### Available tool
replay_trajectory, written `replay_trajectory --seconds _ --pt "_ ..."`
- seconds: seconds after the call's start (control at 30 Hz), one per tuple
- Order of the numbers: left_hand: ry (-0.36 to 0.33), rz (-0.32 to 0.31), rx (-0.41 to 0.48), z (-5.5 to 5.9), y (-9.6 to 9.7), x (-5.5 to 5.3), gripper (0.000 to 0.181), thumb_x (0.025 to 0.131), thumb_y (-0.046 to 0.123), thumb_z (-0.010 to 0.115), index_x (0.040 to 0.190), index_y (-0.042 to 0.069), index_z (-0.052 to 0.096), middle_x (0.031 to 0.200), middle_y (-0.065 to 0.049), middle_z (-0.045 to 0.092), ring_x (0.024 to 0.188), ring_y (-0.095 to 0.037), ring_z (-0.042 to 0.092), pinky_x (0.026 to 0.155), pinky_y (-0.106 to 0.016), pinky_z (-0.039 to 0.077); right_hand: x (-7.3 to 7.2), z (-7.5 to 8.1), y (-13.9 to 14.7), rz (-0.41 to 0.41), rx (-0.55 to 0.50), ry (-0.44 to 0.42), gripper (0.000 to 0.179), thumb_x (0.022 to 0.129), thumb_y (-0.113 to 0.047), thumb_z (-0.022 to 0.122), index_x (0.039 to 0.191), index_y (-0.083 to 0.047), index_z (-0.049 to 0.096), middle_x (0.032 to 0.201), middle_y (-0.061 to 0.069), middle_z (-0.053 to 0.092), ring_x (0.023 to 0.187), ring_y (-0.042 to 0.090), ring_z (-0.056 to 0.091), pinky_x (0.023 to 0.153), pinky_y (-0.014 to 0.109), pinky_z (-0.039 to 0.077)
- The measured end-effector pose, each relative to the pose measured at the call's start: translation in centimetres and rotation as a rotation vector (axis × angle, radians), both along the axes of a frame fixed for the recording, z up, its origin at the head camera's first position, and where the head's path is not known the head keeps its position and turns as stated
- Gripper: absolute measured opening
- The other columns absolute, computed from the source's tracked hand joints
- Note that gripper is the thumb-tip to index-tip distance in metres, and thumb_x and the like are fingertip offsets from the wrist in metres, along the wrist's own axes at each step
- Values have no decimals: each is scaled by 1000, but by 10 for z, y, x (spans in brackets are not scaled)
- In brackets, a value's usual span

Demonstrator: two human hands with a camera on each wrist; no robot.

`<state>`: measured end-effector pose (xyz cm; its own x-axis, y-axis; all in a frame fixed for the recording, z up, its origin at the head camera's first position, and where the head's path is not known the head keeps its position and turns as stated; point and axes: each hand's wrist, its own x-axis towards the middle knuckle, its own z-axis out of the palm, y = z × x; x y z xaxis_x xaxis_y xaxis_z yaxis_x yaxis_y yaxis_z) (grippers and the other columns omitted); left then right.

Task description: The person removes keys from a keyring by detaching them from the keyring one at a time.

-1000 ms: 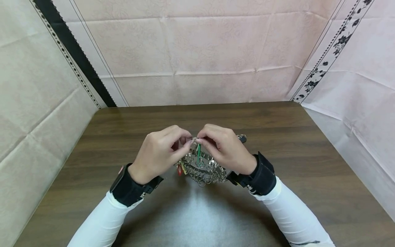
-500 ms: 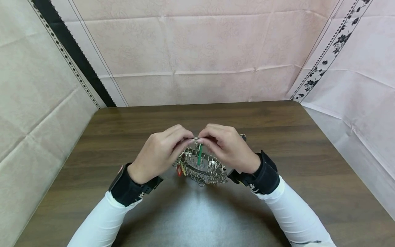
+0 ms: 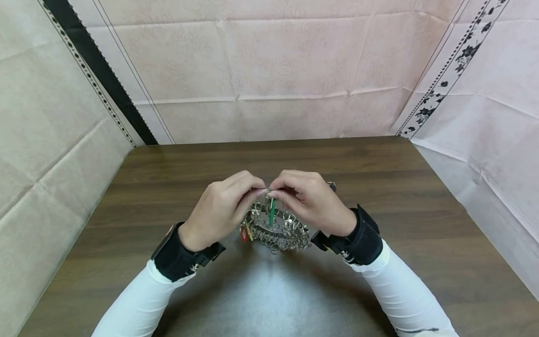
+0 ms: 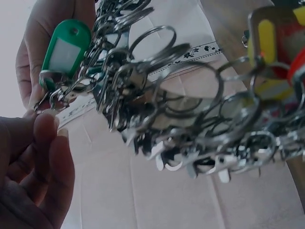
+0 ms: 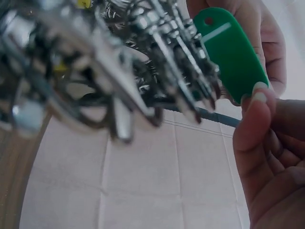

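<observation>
While the left hand (image 3: pixel 225 203) and right hand (image 3: pixel 309 199) pinch the metal fitting (image 4: pixel 53 96) of a green key tag (image 5: pixel 233 57) beside clustered key rings (image 3: pixel 280 239) over the desk's (image 3: pixel 269 299) middle, keeping both pinches steady and light should help avoid snagging neighbours.

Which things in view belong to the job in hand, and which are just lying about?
Job:
- left hand and right hand, pinching a small metal fitting
- green key tag, beside the fingertips
- cluster of metal clasps and split rings

Just about:
- red piece and yellow piece, untouched at the cluster's edge
- wood-grain table
- patterned cloth
</observation>
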<state>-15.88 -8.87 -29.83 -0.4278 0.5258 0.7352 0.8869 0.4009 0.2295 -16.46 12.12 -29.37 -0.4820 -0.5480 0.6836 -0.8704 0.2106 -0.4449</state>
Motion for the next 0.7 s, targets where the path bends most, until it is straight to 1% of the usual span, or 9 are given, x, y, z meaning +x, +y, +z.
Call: replay_trajectory --seconds 0.17,0.27,0.37,0.53,0.7 --pt "20 18 28 0 2 1 7 94 11 59 94 6 63 83 0 61 72 -6 50 61 -21 46 3 1 0 -18 -23 -98 6 91 -10 62 90 -6 67 73 4 61 62 5 53 54 22 48" --pt "18 16 44 -1 2 1 7 94 10 59 95 5 63 83 -1 61 72 -6 51 61 -22 46 3 1 -1 -29 -16 -130 7 91 -11 62 90 -5 65 73 4 61 62 6 53 55 23 49" --pt "14 14 59 -2 2 0 7 94 9 59 96 4 63 83 -2 62 72 -7 51 61 -22 46 3 1 -1 -39 -3 -139 7 92 -11 62 88 -5 62 71 3 60 59 5 53 53 22 49" --pt "9 25 74 -2 3 1 6 92 7 60 96 2 60 80 -3 60 67 -7 49 58 -20 45 4 0 -2 -41 0 -143 9 93 -11 59 86 -5 58 67 3 59 56 4 53 50 21 48" --pt "-39 28 98 -4 4 3 7 93 9 59 97 3 59 77 -1 56 64 -5 49 56 -16 44 6 0 -2 -49 1 -154 11 95 -12 57 86 -6 57 67 4 58 55 4 52 49 21 48"
